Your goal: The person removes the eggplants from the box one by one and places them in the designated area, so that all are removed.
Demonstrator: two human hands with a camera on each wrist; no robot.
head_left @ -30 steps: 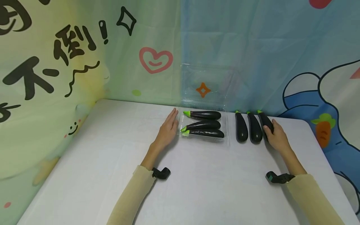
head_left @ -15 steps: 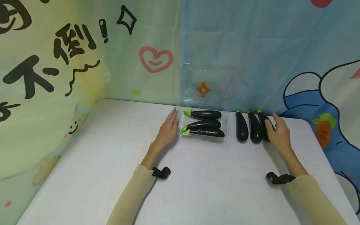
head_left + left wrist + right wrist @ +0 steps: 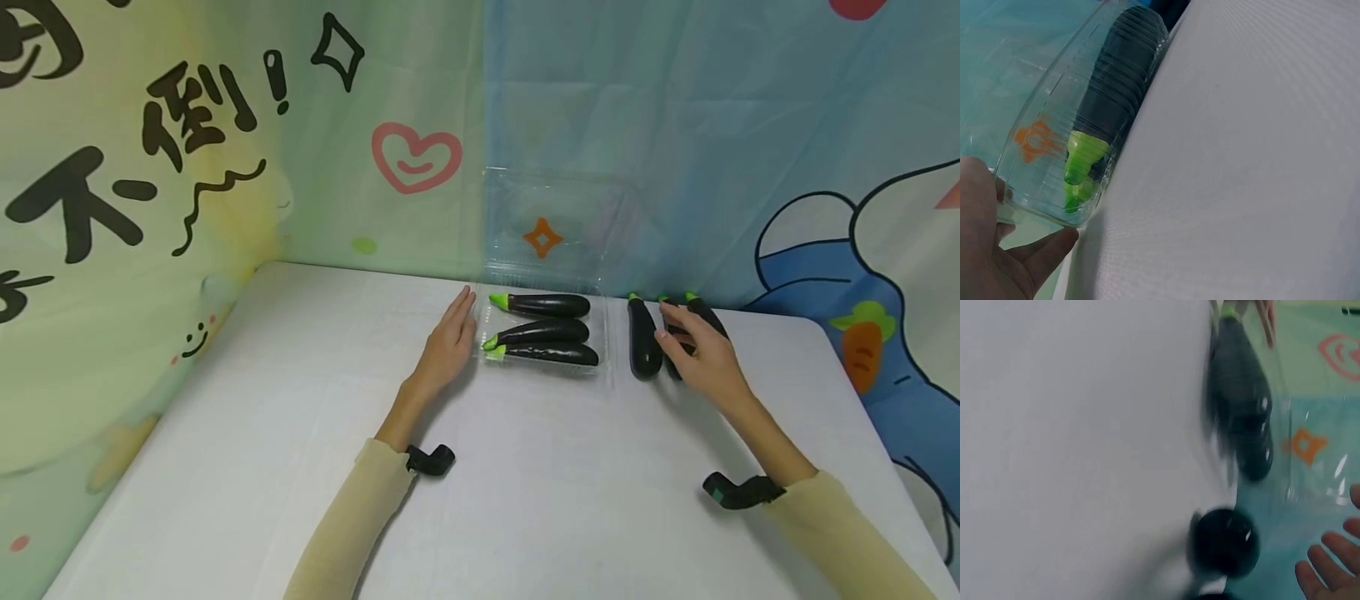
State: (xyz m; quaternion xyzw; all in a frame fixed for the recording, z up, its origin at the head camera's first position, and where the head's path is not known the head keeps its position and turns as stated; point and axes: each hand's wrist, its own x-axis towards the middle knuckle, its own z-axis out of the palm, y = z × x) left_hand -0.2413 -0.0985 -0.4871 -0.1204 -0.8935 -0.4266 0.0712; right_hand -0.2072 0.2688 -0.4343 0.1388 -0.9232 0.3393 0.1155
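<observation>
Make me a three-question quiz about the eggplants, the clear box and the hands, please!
1. Where is the left hand?
A. On the wall
B. Against the left end of the clear box
C. Over the loose eggplants

2. How many eggplants lie inside the clear box?
A. Three
B. One
C. Six

3. What is the lid of the clear box like?
A. Closed flat
B. Standing open at the back
C. Lying on the table

Answers:
1 B, its straight fingers touch the box's end.
2 A, three lie stacked inside, green tips left.
3 B, it stands up against the curtain.

The right hand reaches over the loose eggplants beside the box.
</observation>
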